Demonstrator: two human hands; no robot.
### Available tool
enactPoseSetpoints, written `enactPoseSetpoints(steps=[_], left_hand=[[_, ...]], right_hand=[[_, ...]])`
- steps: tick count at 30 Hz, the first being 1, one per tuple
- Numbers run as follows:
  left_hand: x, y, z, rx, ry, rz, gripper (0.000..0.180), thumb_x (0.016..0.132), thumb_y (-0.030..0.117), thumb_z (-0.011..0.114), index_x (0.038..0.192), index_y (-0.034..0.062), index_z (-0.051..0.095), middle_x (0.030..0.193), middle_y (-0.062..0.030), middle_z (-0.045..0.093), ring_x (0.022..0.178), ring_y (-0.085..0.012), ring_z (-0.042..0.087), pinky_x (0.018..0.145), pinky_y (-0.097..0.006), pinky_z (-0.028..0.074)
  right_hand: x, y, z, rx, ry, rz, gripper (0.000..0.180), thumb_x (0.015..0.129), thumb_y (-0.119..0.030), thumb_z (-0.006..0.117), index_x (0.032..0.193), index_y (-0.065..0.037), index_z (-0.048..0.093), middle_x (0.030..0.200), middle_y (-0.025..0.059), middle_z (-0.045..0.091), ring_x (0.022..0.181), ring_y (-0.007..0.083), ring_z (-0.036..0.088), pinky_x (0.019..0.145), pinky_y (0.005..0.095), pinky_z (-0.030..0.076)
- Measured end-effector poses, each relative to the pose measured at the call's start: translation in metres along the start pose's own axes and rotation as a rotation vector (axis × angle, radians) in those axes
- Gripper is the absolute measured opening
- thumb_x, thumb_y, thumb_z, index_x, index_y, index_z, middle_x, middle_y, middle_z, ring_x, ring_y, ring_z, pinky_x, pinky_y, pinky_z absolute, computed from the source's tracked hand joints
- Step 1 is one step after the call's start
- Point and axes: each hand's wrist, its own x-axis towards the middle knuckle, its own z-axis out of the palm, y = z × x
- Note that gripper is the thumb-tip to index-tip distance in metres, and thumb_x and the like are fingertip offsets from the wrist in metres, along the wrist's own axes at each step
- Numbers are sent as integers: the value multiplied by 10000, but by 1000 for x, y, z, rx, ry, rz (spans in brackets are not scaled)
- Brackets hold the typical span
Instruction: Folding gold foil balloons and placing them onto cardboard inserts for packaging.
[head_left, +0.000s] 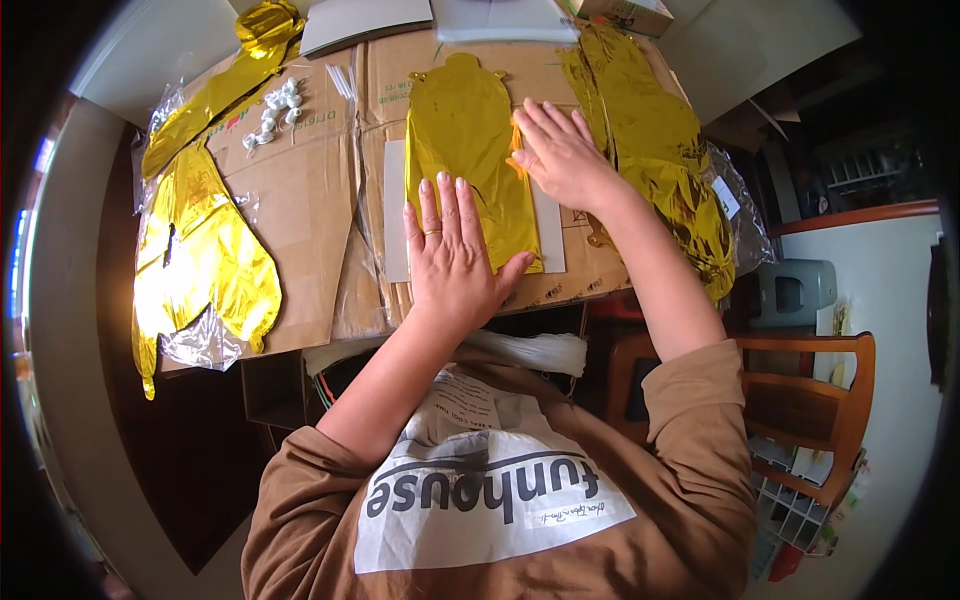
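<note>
Gold foil (460, 130) between loose foil pieces (655, 130)

We have passage over bare cardboard (300, 215) left of our left hand (445, 262), gold foil (205, 225) bounding it, white lumpy bundle (268, 125) beyond, foil pile (650, 130) beside our right hand (565, 160)

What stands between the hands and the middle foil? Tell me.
Nothing visible separates the left hand from the middle foil: it lies flat on it. For the right hand, an orange strip lies between, at the foil's right edge; whether it is gripped, I can't tell.
</note>
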Motion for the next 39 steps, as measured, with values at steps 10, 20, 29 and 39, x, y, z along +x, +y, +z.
enactPoseSetpoints(steps=[10, 20, 29, 39], left_hand=[[-4, -5, 3, -50, 14, 30, 1040, 952, 658, 456, 1586, -118, 179, 1667, -313, 182, 1570, -475, 100, 1253, -606, 20], [-4, -3, 4, -74, 55, 12, 936, 971, 546, 511, 1583, -102, 226, 1659, -302, 224, 1564, -469, 137, 1256, -593, 23], [5, -12, -16, -51, -74, -2, 820, 968, 439, 568, 1577, -37, 295, 1634, -303, 279, 1538, -451, 235, 1246, -555, 168], [121, -146, -34, -176, -126, 364, 422, 986, 254, 648, 1346, 36, 625, 1388, -159, 637, 1342, -342, 553, 1151, -451, 410]], right_hand=[[-139, -98, -9, 454, 428, -218, 249, 895, -5, 649, 1139, 41, 668, 1177, 181, 666, 1037, 353, 675, 923, 422, 558], [-142, -115, 36, 412, 610, -83, 390, 940, -39, 633, 1323, 29, 598, 1337, 217, 582, 1151, 393, 625, 1000, 456, 512], [-142, -115, 48, 196, 545, -67, 489, 871, -26, 668, 1351, 24, 588, 1322, 236, 603, 1146, 404, 620, 1001, 453, 512], [-143, -120, 44, 74, 468, -70, 418, 837, -66, 692, 1241, 31, 655, 1302, 223, 617, 1144, 359, 611, 999, 413, 514]])
